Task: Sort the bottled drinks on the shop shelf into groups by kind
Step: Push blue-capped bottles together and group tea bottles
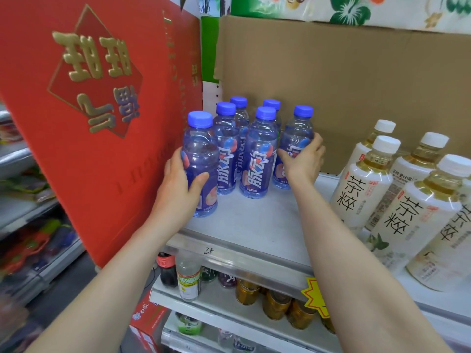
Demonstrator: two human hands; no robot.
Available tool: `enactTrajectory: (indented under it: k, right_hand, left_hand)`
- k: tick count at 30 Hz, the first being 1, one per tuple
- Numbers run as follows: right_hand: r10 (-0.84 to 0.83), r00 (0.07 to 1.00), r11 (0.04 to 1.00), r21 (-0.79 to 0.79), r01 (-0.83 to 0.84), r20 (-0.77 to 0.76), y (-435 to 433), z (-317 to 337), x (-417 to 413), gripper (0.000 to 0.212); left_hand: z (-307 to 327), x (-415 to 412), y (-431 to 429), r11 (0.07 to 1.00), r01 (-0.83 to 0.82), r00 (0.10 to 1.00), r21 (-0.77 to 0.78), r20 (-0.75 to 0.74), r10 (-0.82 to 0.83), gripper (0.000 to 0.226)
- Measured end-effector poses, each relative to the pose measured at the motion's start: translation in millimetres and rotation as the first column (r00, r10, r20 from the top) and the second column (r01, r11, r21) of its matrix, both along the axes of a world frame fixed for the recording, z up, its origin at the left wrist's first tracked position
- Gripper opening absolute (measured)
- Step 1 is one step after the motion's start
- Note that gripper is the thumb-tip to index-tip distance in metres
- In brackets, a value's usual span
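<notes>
Now, biggest first: the red carton (102, 123) is stood on end, and it is judged to serve as the wall against which one kind is gathered. Away from the red carton, to its right, a cardboard sheet (356, 85) is propped upright as a backing, likely so that nothing is lost behind. The shelf (254, 225) is seen pale and flat from the foot of the red carton outward.

Well apart from the red carton, the white-capped tea bottles (362, 189) are packed close together, upright, as a kind of their own. Near the red carton, the blue-capped bottles (257, 159) are set upright in a tight cluster, labels mostly facing out. A gap of shelf is left between the two kinds, so the groups are read apart at a glance.

Just beside the red carton, the front blue bottle (201, 154) is gripped round its body by the left hand (178, 184), thumb across the label. At the cluster's side farthest from the red carton, the outer blue bottle (297, 138) is held by the right hand (303, 159), fingers curled round it. Both, it is judged, are held low on the body for a steady slide into the cluster.
</notes>
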State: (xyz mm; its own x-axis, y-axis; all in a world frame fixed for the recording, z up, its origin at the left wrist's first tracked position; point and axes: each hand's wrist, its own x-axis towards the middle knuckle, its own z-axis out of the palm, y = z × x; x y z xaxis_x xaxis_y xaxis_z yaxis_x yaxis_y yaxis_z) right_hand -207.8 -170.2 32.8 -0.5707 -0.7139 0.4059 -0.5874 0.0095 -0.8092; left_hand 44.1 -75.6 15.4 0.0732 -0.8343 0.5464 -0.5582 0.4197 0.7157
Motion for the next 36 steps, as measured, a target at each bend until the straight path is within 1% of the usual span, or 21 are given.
enactTrajectory:
  k: [9, 13, 16, 18, 22, 27, 32, 34, 36]
  right_hand:
    - [0.049, 0.998, 0.998, 0.035, -0.048, -0.031, 13, 4, -6, 0.084]
    - [0.051, 0.993, 0.997, 0.067, -0.044, -0.106, 42, 6, 4, 0.088]
    - [0.063, 0.979, 0.996, 0.078, -0.049, -0.195, 74, 1, 13, 0.089]
    - [0.082, 0.972, 0.996, 0.057, -0.071, -0.22, 96, -1, 19, 0.087]
    - [0.154, 0.96, 0.988, 0.035, -0.15, -0.236, 131, -1, 35, 0.084]
    - [0.203, 0.939, 0.979, 0.032, -0.202, -0.277, 148, -5, 67, 0.092]
    - [0.271, 0.93, 0.962, 0.062, -0.264, -0.247, 148, -1, 72, 0.097]
    - [0.324, 0.92, 0.946, 0.046, -0.322, -0.219, 149, 3, 67, 0.092]
    - [0.349, 0.914, 0.936, 0.037, -0.349, -0.209, 151, 6, 65, 0.081]
  left_hand:
    - [0, 0, -1, 1.0, 0.006, 1.0, 0.009, -0.002, -0.006, 0.053]
    - [-1, 1, -1, 1.0, 0.005, 0.999, 0.016, -0.043, -0.005, 0.068]
    - [-3, 2, -1, 0.999, -0.03, 0.997, 0.035, -0.064, 0.032, 0.078]
    - [-3, 0, 0, 0.998, -0.047, 0.997, 0.036, -0.064, 0.05, 0.078]
    - [1, 0, 1, 0.999, -0.033, 0.999, 0.041, -0.029, 0.035, 0.073]
    - [4, 3, 5, 0.999, 0.019, 1.0, 0.05, 0.011, -0.02, 0.069]
    - [5, 2, 8, 0.996, 0.07, 0.997, 0.062, -0.015, -0.069, 0.069]
    - [4, 3, 6, 0.994, 0.085, 0.996, 0.069, -0.014, -0.084, 0.07]
    - [4, 4, 5, 0.993, 0.096, 0.995, 0.075, -0.008, -0.095, 0.071]
